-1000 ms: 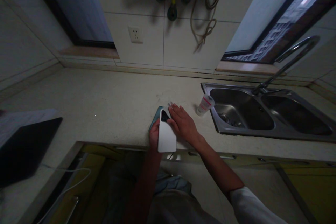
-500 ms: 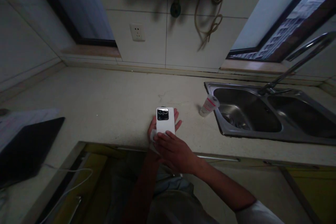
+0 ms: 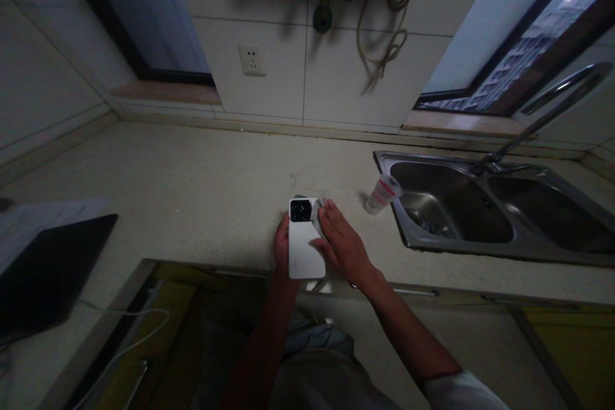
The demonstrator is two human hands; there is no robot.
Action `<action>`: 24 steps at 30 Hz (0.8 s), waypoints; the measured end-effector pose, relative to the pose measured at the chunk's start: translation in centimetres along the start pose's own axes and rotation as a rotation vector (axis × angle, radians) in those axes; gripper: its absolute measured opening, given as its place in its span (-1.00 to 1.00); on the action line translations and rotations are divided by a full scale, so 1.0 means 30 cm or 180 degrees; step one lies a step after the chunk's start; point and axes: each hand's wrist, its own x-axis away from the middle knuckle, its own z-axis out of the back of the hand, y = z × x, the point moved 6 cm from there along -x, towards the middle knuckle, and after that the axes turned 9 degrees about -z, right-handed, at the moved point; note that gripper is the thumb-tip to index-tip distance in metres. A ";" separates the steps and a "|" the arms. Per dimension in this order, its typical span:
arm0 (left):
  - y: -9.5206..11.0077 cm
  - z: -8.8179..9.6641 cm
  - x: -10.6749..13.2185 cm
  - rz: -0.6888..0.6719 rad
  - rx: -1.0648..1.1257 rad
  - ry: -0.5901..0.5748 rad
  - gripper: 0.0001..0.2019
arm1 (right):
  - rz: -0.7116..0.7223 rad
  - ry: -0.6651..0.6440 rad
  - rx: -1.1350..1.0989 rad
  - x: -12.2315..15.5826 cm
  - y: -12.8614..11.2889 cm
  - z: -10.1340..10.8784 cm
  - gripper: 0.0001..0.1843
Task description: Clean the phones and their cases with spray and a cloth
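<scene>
A white smartphone (image 3: pixel 302 250) with a black square camera module stands back-up over the front of the pale stone countertop (image 3: pixel 192 166). My left hand (image 3: pixel 283 246) grips it from behind and below, with only part of the fingers showing along its left edge. My right hand (image 3: pixel 343 246) rests against the phone's upper right side, pressing a small grey-green cloth (image 3: pixel 318 218) to its edge. Much of the cloth is hidden by the fingers and the phone.
A steel double sink (image 3: pixel 446 205) with an arched faucet (image 3: pixel 542 118) lies to the right, and a small white-and-pink plastic bottle (image 3: pixel 383 194) stands by its rim. A dark tablet (image 3: pixel 48 269) and a white cable (image 3: pixel 125 339) lie at the left.
My right hand has moved from the phone's lower part up to its upper right edge, with the cloth now showing there. The phone has shifted slightly downward in view.
</scene>
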 end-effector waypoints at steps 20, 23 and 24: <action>0.146 -0.018 0.031 -0.0670 0.0436 -0.0473 -0.42 | -0.0456 -0.0320 -0.1280 0.214 -0.065 -0.015 -0.45; 0.154 -0.022 0.047 -0.0601 0.0263 -0.0499 -0.44 | -0.0929 0.0094 -0.1504 0.179 0.003 0.036 -0.59; 0.153 -0.026 0.053 -0.0559 0.0225 -0.0536 -0.44 | -0.1055 0.0236 -0.1552 0.163 0.019 0.052 -0.62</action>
